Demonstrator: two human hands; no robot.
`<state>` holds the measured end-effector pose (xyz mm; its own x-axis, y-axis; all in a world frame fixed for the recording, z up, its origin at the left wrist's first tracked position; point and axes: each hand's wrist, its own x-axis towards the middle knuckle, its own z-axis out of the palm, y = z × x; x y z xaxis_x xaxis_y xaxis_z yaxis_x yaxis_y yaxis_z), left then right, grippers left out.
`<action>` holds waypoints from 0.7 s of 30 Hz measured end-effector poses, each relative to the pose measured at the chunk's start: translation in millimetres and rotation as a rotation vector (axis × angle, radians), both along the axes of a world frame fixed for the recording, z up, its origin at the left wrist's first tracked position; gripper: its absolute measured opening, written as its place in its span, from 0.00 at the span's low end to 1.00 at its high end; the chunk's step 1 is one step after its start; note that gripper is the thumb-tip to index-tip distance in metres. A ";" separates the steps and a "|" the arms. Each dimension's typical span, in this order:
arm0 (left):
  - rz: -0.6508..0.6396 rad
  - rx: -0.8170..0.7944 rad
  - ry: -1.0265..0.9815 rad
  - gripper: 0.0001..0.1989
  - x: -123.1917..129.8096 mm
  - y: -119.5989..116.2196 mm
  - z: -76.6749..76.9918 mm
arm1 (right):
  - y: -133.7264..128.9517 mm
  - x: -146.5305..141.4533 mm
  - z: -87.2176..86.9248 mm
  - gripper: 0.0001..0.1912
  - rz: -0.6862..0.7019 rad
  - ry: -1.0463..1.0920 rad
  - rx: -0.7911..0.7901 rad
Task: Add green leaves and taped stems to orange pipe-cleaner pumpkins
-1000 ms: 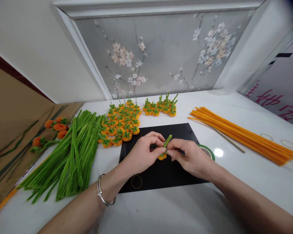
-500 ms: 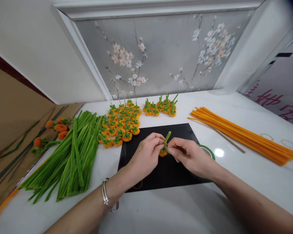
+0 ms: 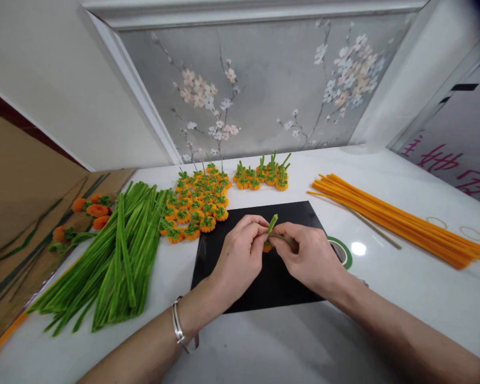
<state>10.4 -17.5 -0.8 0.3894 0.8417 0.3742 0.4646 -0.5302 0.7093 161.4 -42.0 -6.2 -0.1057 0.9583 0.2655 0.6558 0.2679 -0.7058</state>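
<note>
Over the black mat (image 3: 260,290), my left hand (image 3: 240,253) pinches a small orange pipe-cleaner pumpkin (image 3: 267,248) by the base of its upright green stem (image 3: 272,221). Most of the pumpkin is hidden behind the fingers. My right hand (image 3: 312,258) is closed, thumb and forefinger pressed together at the stem's right side, on a thin dull-green strip (image 3: 286,238) running back into the palm. The strip looks like floral tape. A roll of green tape (image 3: 347,255) lies just beyond my right wrist, partly covered by it.
Left of the mat lies a pile of green pipe cleaners (image 3: 120,256), with orange pom-pom flowers (image 3: 97,209) beside it. Finished-looking orange pumpkins (image 3: 198,202) cluster behind, and a smaller group (image 3: 262,176) stands further right. Orange pipe cleaners (image 3: 396,218) lie at right near two thin rings (image 3: 471,233).
My right hand has turned and shifted slightly, and the dull-green strip now shows stretched across its fingers. The pumpkin stays in my left hand, nearly in place.
</note>
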 end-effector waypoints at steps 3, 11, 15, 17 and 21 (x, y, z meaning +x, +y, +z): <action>0.008 -0.002 -0.019 0.10 2.6 -2.3 -0.8 | -1.2 -1.7 -0.9 0.09 -0.033 -0.076 0.057; -0.034 -0.128 -0.127 0.10 5.2 -7.8 1.2 | -1.2 -1.8 -3.8 0.07 -0.122 -0.123 0.163; -0.072 -0.238 -0.159 0.10 0.0 -3.0 2.9 | -2.5 -1.4 -3.2 0.06 -0.145 -0.078 0.153; -0.097 -0.290 -0.175 0.09 -3.6 0.7 3.6 | -3.0 -0.9 -3.0 0.07 -0.140 -0.054 0.133; -0.152 -0.412 -0.234 0.08 -8.8 6.7 7.5 | -2.6 0.8 -3.3 0.08 -0.111 -0.014 0.101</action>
